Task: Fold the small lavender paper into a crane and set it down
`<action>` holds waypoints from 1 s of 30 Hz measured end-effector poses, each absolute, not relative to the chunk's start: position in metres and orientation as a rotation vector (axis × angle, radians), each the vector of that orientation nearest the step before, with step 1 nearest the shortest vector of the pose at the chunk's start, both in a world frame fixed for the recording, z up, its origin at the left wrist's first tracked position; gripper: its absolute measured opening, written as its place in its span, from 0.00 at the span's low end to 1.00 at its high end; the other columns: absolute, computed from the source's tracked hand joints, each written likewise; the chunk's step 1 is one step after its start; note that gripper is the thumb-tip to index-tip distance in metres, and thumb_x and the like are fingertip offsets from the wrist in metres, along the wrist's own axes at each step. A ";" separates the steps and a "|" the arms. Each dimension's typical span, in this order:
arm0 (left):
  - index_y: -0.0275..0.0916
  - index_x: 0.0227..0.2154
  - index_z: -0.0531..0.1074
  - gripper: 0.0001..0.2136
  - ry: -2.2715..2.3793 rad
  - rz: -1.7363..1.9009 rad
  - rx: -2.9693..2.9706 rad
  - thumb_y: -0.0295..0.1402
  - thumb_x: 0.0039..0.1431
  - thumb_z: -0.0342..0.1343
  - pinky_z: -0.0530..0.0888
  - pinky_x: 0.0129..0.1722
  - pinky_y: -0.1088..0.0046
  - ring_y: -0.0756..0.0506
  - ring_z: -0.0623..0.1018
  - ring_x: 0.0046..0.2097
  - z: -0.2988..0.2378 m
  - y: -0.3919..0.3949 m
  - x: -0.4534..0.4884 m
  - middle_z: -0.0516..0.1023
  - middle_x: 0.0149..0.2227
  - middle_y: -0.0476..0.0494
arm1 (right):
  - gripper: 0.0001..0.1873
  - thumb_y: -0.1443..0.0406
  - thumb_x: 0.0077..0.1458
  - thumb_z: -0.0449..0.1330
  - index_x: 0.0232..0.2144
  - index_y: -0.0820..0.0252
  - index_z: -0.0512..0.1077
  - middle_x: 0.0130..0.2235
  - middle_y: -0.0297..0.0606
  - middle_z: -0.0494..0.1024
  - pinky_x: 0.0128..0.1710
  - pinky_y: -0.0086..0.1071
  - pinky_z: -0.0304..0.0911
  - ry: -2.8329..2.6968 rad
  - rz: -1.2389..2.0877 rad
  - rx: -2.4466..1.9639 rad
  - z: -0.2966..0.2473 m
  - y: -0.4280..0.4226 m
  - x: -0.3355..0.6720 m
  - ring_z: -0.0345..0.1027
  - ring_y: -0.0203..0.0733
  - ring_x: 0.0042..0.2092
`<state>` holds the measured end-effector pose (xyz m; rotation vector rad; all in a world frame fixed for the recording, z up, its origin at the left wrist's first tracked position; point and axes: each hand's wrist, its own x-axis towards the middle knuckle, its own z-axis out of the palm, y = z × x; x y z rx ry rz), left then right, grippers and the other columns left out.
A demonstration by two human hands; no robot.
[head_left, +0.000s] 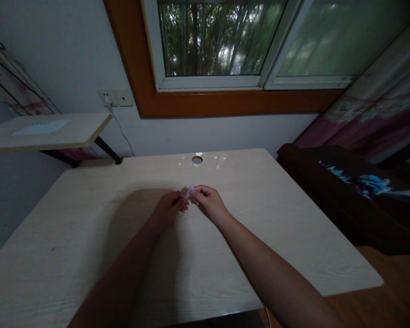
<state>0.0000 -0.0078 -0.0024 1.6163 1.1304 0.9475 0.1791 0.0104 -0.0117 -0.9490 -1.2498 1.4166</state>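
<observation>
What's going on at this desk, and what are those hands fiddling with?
A person has both arms stretched out over a pale wooden desk. The left hand and right hand meet fingertip to fingertip near the middle, pinching a small pale thing between them. It is too small and dim to identify. Just beyond the hands is a round cable hole in the desktop.
</observation>
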 end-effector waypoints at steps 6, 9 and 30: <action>0.37 0.29 0.73 0.16 1.129 0.999 1.566 0.45 0.61 0.53 0.73 0.31 0.74 0.49 0.76 0.28 -0.007 -0.005 -0.001 0.77 0.26 0.47 | 0.16 0.53 0.50 0.66 0.30 0.62 0.77 0.24 0.33 0.73 0.29 0.30 0.56 -1.270 1.437 -0.948 -0.009 0.009 0.180 0.61 0.34 0.26; 0.36 0.29 0.74 0.16 1.112 0.959 1.590 0.45 0.61 0.53 0.74 0.32 0.74 0.49 0.77 0.29 -0.012 -0.004 -0.001 0.78 0.27 0.46 | 0.16 0.54 0.50 0.67 0.30 0.62 0.77 0.24 0.32 0.72 0.30 0.30 0.56 -1.293 1.419 -0.945 -0.008 0.009 0.180 0.61 0.34 0.27; 0.35 0.31 0.78 0.12 1.017 0.897 1.581 0.39 0.59 0.55 0.75 0.34 0.74 0.49 0.79 0.31 -0.011 -0.004 -0.003 0.81 0.28 0.44 | 0.15 0.54 0.49 0.67 0.27 0.61 0.76 0.22 0.32 0.72 0.28 0.30 0.56 -1.262 1.361 -1.002 -0.006 0.006 0.178 0.61 0.34 0.25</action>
